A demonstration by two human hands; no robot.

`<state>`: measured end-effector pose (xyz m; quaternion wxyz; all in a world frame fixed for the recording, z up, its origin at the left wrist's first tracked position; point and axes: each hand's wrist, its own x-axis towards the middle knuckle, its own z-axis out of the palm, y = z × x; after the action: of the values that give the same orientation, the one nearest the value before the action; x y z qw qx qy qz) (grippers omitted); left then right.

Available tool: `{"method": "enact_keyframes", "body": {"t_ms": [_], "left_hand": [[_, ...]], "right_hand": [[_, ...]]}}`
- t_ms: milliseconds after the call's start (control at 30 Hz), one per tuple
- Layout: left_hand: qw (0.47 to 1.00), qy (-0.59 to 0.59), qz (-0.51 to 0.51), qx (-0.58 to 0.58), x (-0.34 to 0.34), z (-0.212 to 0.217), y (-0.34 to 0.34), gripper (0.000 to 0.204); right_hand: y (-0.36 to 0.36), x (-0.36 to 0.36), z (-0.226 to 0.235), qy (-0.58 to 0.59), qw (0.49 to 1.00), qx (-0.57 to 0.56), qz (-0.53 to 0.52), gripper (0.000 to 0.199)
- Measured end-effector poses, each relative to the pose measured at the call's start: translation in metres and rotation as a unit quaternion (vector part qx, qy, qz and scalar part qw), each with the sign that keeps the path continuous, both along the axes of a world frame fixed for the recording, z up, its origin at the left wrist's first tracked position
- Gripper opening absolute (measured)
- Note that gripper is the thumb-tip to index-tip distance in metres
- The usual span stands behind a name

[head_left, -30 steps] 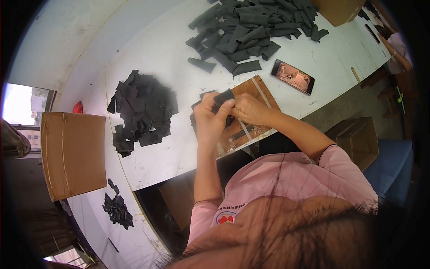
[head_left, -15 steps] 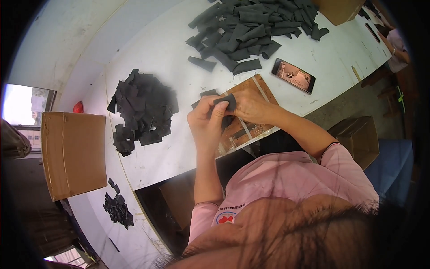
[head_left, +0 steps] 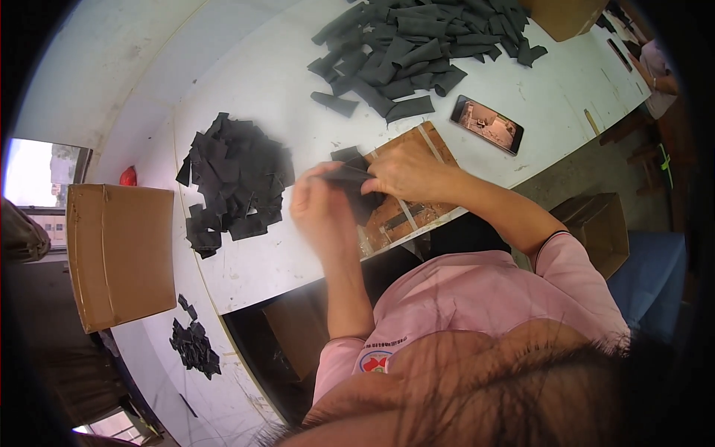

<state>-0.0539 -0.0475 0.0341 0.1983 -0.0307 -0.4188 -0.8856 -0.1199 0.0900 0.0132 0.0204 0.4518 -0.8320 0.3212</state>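
Note:
A black fabric piece [head_left: 347, 174] is stretched between my two hands. My left hand [head_left: 322, 205], somewhat blurred, has its fingers closed on the piece's left end. With thumb and fingers pinched together, my right hand [head_left: 408, 173] grips the right end. Both hands are above the left part of a brown board [head_left: 410, 141] with pale strips across it. More dark material [head_left: 365, 210] lies under the held piece, partly hidden by my hands.
Left of my hands is a pile of flat black pieces [head_left: 237, 175]. A heap of dark tube-like pieces [head_left: 417, 56] spreads at the far side. A phone [head_left: 488, 125] lies right of the board. A cardboard box [head_left: 123, 257] stands at the left. Another person's arm [head_left: 661, 83] shows far right.
My left hand has moved left, away from my right hand. The black piece, folded up between my fingers before, is now drawn out lengthwise between both hands.

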Motion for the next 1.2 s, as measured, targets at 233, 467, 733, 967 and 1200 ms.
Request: {"method": "enact_keyframes", "body": {"t_ms": [233,467,733,967,1200], "left_hand": [[0.987,-0.002,0.069,-0.146,-0.002,-0.014,-0.003,0.017],[0.875,-0.200,0.216,-0.384,0.009,-0.071,-0.024,0.017],[0.672,-0.220,0.165,-0.688,0.044,-0.092,-0.029,0.042],[0.681,-0.208,0.208,-0.671,0.065,-0.120,-0.038,0.015],[0.675,-0.043,0.296,-0.674,0.079,-0.084,-0.007,0.022]], "right_hand": [[-0.001,0.001,0.005,-0.080,0.997,0.008,-0.006,0.044],[0.005,-0.083,0.057,-0.259,0.903,-0.338,-0.055,0.050],[0.039,0.018,-0.053,-0.435,0.872,-0.200,-0.103,0.033],[0.037,0.066,-0.068,-0.511,0.840,-0.153,-0.100,0.032],[0.009,0.070,-0.061,-0.638,0.741,-0.206,-0.017,0.035]]}}
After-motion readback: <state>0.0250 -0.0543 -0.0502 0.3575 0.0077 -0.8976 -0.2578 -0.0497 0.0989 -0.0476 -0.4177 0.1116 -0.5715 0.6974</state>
